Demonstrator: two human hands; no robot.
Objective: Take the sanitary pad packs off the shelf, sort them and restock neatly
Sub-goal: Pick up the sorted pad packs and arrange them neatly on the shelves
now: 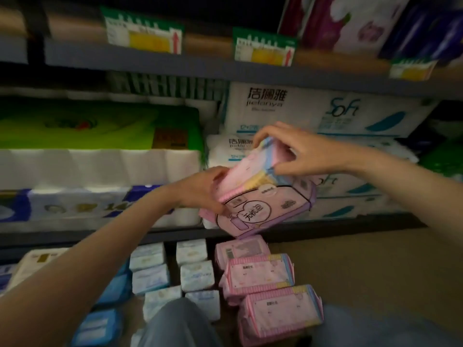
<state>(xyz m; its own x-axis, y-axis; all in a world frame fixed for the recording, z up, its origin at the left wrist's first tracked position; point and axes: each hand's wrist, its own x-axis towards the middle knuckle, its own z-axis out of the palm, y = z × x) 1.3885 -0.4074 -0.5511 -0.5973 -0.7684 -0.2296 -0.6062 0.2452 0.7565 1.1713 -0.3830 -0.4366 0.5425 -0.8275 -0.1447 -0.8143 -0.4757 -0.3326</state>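
Sorting step: left hand [200, 190] and right hand [295, 151] grip soft pink plastic-wrapped pad packs [253, 186], fingers curled round them; next, judged, set them beside the pink packs [260, 274] below the fingers.

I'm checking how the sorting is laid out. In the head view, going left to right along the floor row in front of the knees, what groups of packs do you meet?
Blue packs → white packs, left column → white packs, right column → pink striped packs.
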